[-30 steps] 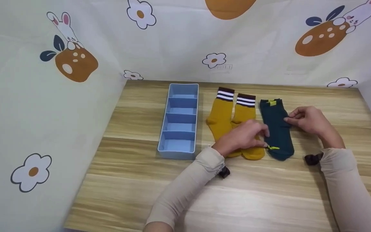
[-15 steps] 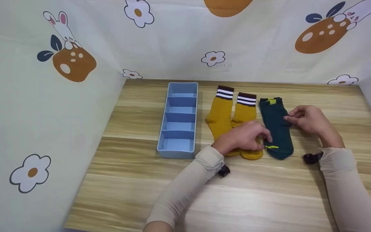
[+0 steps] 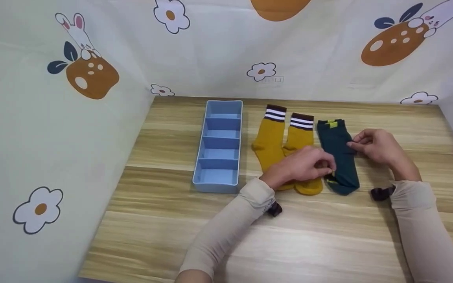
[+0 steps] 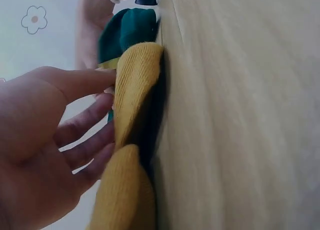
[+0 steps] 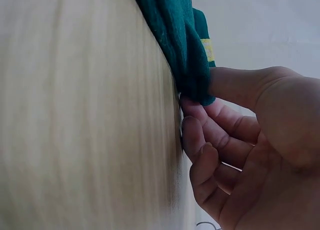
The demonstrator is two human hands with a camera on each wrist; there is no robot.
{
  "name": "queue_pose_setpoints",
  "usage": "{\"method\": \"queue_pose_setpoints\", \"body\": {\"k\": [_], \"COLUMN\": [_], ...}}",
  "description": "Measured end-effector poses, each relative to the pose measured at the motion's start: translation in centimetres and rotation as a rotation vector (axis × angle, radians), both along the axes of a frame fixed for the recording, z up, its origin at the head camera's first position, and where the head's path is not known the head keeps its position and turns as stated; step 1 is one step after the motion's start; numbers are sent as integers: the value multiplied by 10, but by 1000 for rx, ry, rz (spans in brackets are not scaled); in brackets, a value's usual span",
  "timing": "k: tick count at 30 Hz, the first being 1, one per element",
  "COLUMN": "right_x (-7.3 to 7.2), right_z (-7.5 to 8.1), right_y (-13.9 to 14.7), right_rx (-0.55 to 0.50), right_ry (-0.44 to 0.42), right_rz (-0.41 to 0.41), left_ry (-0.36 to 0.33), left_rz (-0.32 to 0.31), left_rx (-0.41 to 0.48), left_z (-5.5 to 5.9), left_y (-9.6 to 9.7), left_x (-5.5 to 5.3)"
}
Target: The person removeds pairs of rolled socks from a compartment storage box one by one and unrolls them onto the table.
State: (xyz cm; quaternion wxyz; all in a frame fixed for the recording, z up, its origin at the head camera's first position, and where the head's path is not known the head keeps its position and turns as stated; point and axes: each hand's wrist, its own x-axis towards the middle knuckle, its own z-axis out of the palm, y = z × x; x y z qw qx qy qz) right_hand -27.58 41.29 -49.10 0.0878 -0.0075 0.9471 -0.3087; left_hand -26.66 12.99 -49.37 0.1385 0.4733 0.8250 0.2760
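Two dark green socks (image 3: 333, 143) with yellow tabs at the cuff appear to lie one on the other. My left hand (image 3: 307, 164) pinches the upper layer near its yellow toe mark and lifts that edge slightly. At the heel side, my right hand (image 3: 376, 146) holds the green fabric between thumb and fingers; the right wrist view shows the bunched green edge (image 5: 187, 65) in that pinch. Left of the green pair lie two mustard socks (image 3: 271, 135) with striped cuffs, partly covered by my left hand. The left wrist view has a mustard toe (image 4: 137, 80) before the fingertips.
A blue organizer box (image 3: 219, 161) with several compartments in a row stands left of the mustard socks. Everything lies on a wood-grain table (image 3: 163, 220). Printed sheeting (image 3: 210, 59) rises along the back and sides.
My left hand has come off the toe area, shifted slightly, then taken a pinch of green fabric, pulling the yellow mark upward. The right hand stays at the heel.
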Motion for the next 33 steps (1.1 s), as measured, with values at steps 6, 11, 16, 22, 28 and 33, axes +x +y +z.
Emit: {"method": "queue_pose_setpoints", "body": {"k": [6, 11, 16, 22, 28, 33], "right_x": [2, 4, 6, 8, 10, 13], "right_z": [-1, 0, 1, 1, 3, 6], "right_y": [0, 0, 0, 5, 17, 31], "right_rx": [11, -12, -45, -76, -105, -112], "right_ry": [55, 132, 173, 167, 174, 177], "right_rz": [11, 12, -4, -25, -70, -118], "left_ry": [27, 148, 211, 203, 205, 207], "left_rz": [63, 82, 84, 90, 94, 88], "left_rx": [52, -31, -108, -173, -200, -194], "left_z": [-8, -12, -12, -10, -9, -8], "left_y": [6, 9, 11, 12, 12, 11], "left_x": [7, 11, 12, 14, 15, 16]}}
